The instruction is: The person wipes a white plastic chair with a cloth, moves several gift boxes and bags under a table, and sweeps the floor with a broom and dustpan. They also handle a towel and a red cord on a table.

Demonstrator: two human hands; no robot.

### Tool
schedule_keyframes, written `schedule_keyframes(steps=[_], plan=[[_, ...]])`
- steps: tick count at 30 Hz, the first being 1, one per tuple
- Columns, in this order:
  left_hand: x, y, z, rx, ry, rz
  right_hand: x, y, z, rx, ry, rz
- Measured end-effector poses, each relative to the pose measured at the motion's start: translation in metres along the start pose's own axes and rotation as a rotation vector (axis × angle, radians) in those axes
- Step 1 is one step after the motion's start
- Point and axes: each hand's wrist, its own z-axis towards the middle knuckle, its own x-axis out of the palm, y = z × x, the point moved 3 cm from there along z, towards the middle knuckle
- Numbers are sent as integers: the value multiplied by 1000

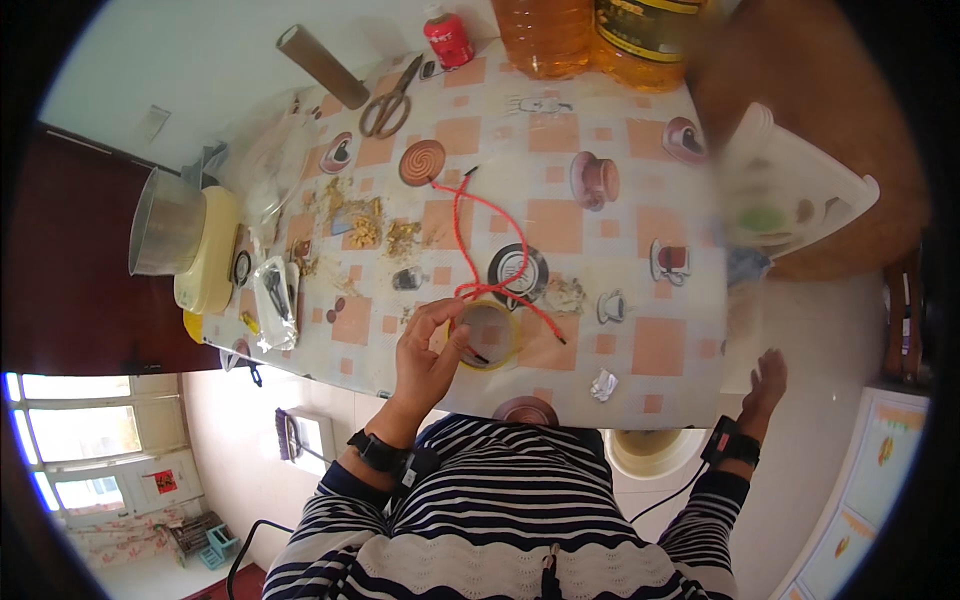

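My left hand is at the near part of the table, its thumb and fingertips over the left rim of a yellow-edged ring, perhaps a tape roll. Whether the fingers grip it cannot be told. Red braided cord lies looped and crossed on the tablecloth beyond the ring. One dark-tipped cord end shows within the ring, another to its right. Past the table's right edge, my right hand hangs over the floor with nothing in it.
Farther back lie scissors, a cardboard tube, a red bottle and large oil bottles. Dry yellowish bits, a packet and a kitchen scale with a metal bowl are left. A white plastic container stands right.
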Motion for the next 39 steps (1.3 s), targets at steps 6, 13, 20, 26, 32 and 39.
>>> schedule_keyframes(steps=[6, 13, 20, 26, 32, 39], plan=[[-3, 1, -11, 81, 126, 303, 115, 121, -179, -769, 891, -715], [5, 16, -15, 98, 155, 331, 184, 87, -272, -906, 1175, -822], [-16, 20, -29, 216, 170, 28, 232, 97, -284, -1220, 783, -719], [-21, 26, -39, 395, 319, -49, 307, 82, -342, -1554, 1270, -822], [-24, 30, -43, 428, 322, -95, 344, 62, -331, -1498, 1398, -853], [-26, 37, -45, 327, 315, -64, 305, 135, -278, -736, 830, -200]])
